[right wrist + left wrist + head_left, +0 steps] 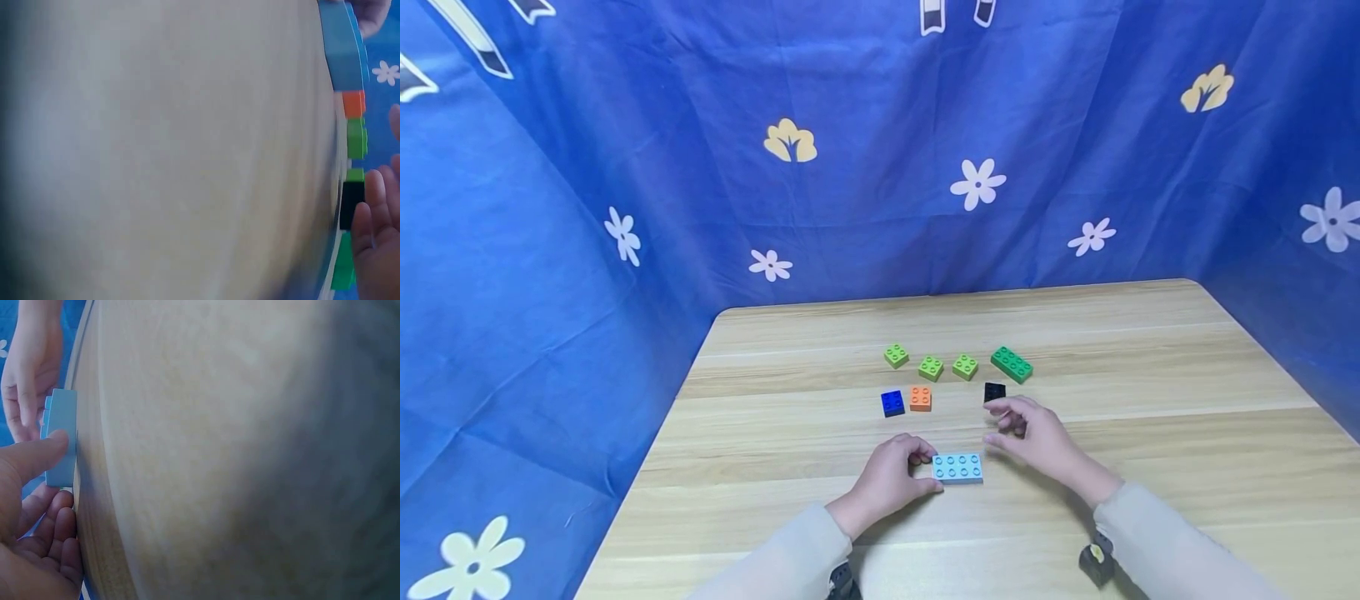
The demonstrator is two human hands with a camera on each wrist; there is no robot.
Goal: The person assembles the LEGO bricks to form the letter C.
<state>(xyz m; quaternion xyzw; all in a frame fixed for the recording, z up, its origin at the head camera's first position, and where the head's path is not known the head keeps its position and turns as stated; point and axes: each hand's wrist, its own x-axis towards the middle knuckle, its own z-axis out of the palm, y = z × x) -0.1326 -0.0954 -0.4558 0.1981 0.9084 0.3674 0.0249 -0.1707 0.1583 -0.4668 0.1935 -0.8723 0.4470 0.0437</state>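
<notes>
Near the front of the wooden table, a light blue eight-stud brick lies studs up. My left hand pinches its left end, with the thumb on the near side and fingers behind. To the right of that brick hovers my right hand, fingers loosely bent and holding nothing. Just beyond its fingertips is a black brick, partly covered by them in the head view. The right wrist view also has the black brick beside the fingers; whether they touch it, I cannot tell.
Behind the hands sit a dark blue brick and an orange brick. Farther back are three lime bricks and a long green brick. A blue patterned cloth hangs around the table.
</notes>
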